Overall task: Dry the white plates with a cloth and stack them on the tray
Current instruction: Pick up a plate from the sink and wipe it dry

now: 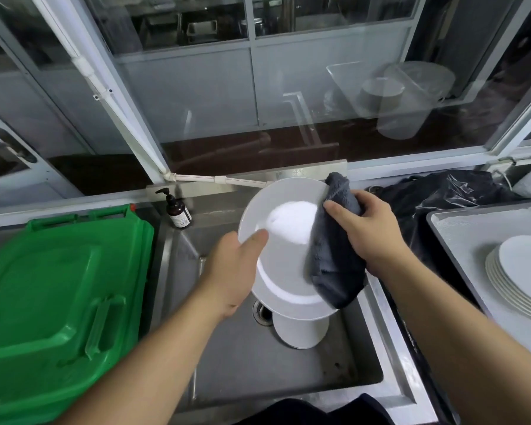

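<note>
Over the steel sink (288, 372), left hand (233, 271) grips a white plate (282, 240), right hand (368, 228) fingers pinch a grey cloth (334, 265)

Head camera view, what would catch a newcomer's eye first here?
A white plate held over the sink, the left hand gripping its rim while the right hand presses a grey cloth on it. A bright green bin sits left; stacked plates on a tray right.
</note>
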Motion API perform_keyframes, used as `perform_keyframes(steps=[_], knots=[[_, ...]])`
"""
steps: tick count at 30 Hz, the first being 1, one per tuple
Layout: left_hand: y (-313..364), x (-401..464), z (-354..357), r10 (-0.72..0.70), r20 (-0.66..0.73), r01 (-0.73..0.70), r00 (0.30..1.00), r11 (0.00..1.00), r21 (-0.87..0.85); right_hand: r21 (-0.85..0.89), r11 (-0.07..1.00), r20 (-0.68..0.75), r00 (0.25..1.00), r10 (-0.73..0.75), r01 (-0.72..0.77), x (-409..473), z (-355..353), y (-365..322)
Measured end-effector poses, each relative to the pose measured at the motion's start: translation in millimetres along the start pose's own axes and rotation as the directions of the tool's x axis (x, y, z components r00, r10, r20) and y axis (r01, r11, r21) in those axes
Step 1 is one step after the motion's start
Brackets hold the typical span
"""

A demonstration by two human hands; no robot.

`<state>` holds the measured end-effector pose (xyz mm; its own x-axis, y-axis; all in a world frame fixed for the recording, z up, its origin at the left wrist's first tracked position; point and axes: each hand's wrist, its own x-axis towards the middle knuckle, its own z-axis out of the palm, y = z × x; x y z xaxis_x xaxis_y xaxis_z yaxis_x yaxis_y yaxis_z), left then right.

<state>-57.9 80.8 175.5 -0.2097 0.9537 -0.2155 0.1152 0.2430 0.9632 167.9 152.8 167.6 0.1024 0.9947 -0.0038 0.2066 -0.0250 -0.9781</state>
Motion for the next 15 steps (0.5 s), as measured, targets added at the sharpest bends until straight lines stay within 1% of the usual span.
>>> perform_keyframes(steps=[2, 4, 6, 8, 10, 12, 14, 15], knots=[[-3.0, -5.2, 9.9, -0.010, -0.119, 0.003, 0.993, 0.998, -0.059, 0.083, 0.991, -0.099, 0.989, 0.112, -0.104, -5.2, 9.1, 2.8], [-6.1, -11.3, 21.0, 0.002, -0.227, -0.023, 0.974, 0.996, -0.089, 0.207, 0.952, -0.157, 0.953, 0.258, -0.224, -14.9, 21.7, 10.0], [-10.4, -18.2, 31.9, 0.034, -0.271, -0.058, 0.962, 0.995, -0.081, 0.332, 0.885, -0.153, 0.907, 0.391, -0.326, -25.7, 33.1, 17.9], [-14.6, -22.0, 38.8, 0.024, -0.253, -0.053, 0.967, 0.993, -0.109, 0.403, 0.836, -0.128, 0.881, 0.455, -0.373, -31.4, 36.8, 23.6], [-18.8, -22.6, 38.4, -0.006, -0.194, -0.027, 0.981, 0.986, -0.164, 0.409, 0.834, -0.121, 0.884, 0.452, -0.370, -31.2, 34.4, 26.3], [-20.1, -20.3, 34.0, -0.088, -0.126, 0.058, 0.988, 0.972, -0.227, 0.377, 0.860, -0.117, 0.903, 0.413, -0.344, -27.6, 28.6, 26.6], [-16.9, -14.7, 24.8, -0.128, -0.125, 0.093, 0.984, 0.964, -0.251, 0.279, 0.923, -0.122, 0.943, 0.309, -0.266, -23.3, 20.2, 23.6], [-13.6, -10.7, 18.5, -0.123, -0.142, 0.085, 0.982, 0.965, -0.249, 0.192, 0.962, -0.127, 0.967, 0.221, -0.194, -20.2, 14.6, 20.6]])
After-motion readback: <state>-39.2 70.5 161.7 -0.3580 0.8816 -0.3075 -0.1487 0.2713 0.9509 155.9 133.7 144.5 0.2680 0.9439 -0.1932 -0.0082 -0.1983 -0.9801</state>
